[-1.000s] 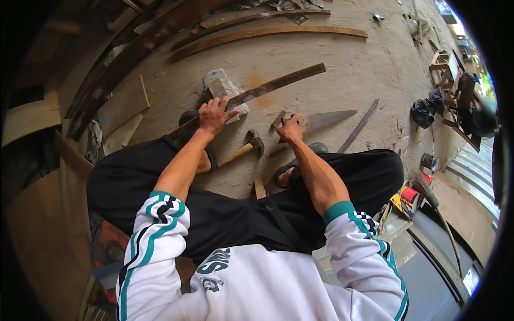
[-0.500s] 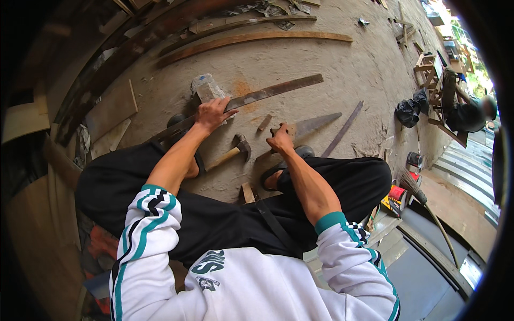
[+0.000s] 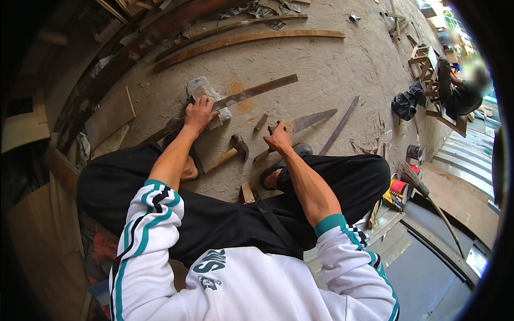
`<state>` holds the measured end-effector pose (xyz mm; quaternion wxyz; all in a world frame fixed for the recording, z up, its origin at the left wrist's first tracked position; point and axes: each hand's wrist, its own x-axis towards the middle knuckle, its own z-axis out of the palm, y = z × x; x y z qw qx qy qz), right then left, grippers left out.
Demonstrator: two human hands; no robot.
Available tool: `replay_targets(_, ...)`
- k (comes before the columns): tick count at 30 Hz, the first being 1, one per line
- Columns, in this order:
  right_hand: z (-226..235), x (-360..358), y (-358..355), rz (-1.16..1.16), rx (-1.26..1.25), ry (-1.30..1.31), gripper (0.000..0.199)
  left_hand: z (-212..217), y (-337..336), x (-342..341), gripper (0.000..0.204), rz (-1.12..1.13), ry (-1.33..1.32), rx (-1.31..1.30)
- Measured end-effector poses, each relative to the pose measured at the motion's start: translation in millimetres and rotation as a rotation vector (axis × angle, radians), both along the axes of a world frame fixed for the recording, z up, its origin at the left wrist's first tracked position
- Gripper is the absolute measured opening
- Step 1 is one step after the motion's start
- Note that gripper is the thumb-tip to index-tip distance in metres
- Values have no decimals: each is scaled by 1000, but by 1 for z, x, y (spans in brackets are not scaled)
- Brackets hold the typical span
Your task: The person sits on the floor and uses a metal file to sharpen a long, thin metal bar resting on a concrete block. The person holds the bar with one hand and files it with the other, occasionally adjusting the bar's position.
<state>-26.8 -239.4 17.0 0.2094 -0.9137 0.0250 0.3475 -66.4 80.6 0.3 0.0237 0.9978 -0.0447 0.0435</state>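
Observation:
My left hand [image 3: 199, 114] is closed round a long, dark wooden strip [image 3: 257, 92], which lies across a whitish block [image 3: 218, 119] on the ground. The strip's far end sticks out to the right past the block, and its near end passes by my left foot. My right hand [image 3: 279, 138] grips the wooden handle of a handsaw [image 3: 315, 120], whose blade points to the far right, low over the ground. Between my feet lies a claw hammer [image 3: 227, 155] with a wooden handle. A short wood offcut [image 3: 261, 122] sits between the strip and the saw.
Another thin strip [image 3: 340, 126] lies right of the saw. A small wood block [image 3: 247, 192] is close to my lap. Long boards [image 3: 251, 38] lie at the back. On the right are a black bag [image 3: 405, 106], a broom [image 3: 415, 179], cans [image 3: 414, 152] and a seated person [image 3: 463, 99].
The wooden strip has slid left across the block along with my left hand. My right hand stays on the saw handle, and the whole view has shifted slightly.

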Motion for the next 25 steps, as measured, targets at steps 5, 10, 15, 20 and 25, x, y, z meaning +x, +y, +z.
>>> replay_targets(5,19,0,-2,13,12,69,83,10,-14,-7,61,176,213,27)
replay_targets(10,36,24,-13,-93,51,-43,84,38,-44,-2,80,344,455,-45)
replay_targets(15,92,38,13,-355,169,-101,86,65,-51,-14,89,436,627,-82)
replay_targets(20,104,23,23,-541,274,-258,87,90,-63,-16,85,362,636,-73)
replay_targets(25,102,-8,18,-508,409,-178,91,85,-55,-20,83,339,644,-87)
